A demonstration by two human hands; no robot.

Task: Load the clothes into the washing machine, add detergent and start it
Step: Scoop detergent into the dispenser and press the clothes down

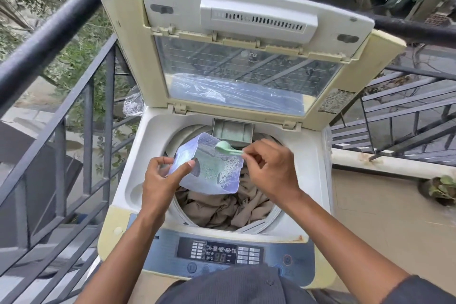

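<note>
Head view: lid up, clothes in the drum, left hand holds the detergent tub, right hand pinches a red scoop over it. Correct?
One thing is off: the scoop is pale green, not red. The head view shows the rest as stated: the lid is up, the clothes are in the drum, the left hand holds the detergent tub, and the right hand pinches the scoop over it.
</note>
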